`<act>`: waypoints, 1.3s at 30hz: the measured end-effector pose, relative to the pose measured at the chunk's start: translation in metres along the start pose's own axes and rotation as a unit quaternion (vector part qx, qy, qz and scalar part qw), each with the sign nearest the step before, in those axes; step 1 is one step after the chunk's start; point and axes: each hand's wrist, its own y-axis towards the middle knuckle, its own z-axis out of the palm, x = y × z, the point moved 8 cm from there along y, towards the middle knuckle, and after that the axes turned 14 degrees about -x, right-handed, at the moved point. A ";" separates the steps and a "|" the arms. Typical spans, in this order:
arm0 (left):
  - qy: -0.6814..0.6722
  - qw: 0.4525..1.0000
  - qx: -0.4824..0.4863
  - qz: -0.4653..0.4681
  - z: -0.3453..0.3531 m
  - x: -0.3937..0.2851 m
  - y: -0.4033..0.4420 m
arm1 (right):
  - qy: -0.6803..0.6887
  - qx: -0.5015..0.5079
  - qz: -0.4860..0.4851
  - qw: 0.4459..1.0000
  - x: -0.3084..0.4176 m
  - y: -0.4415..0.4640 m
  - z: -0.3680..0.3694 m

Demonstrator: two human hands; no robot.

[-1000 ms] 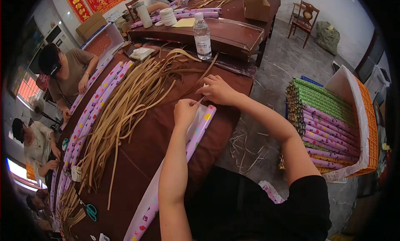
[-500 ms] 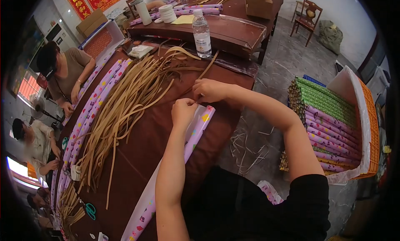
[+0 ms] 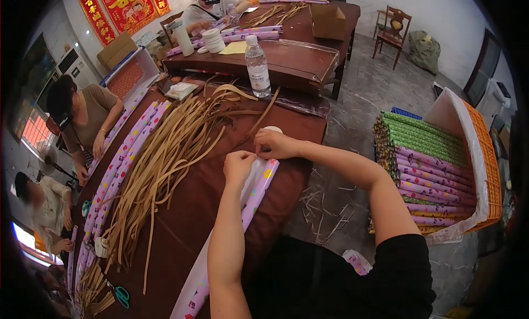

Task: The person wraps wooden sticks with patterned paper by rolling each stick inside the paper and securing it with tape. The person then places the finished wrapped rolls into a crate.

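Observation:
A long pink patterned wrapping sheet, partly rolled with its white inner side showing, runs diagonally over the brown table. My left hand pinches the far end of this sheet at its corner. Right beside it, my right hand has its fingers pressed together at the same end; what they hold is too small to make out. A white round roll shows just behind my right hand. Long tan strips lie in a loose heap to the left of my hands.
A water bottle stands beyond my hands. Pink rolls and teal scissors lie left. Co-workers sit along the left side and at the far table. An orange crate with green and pink rolls stands right.
The view has tilted up, so the surroundings sit differently in the frame. My hands stay close together at the sheet's end, and the white roll now shows behind my right hand.

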 end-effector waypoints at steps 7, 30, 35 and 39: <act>-0.011 1.000 0.002 -0.014 0.002 0.004 0.001 | 0.021 -0.018 -0.012 1.000 -0.001 -0.001 -0.001; 0.091 0.996 0.018 -0.015 0.005 0.009 0.004 | 0.004 0.002 0.032 0.999 -0.002 -0.004 -0.003; 0.126 0.992 -0.005 0.004 0.000 0.000 -0.002 | 0.014 -0.014 0.067 0.998 -0.004 -0.003 -0.006; 0.122 0.992 -0.013 0.017 -0.002 -0.003 -0.004 | 0.019 -0.054 0.056 0.997 -0.003 -0.001 -0.010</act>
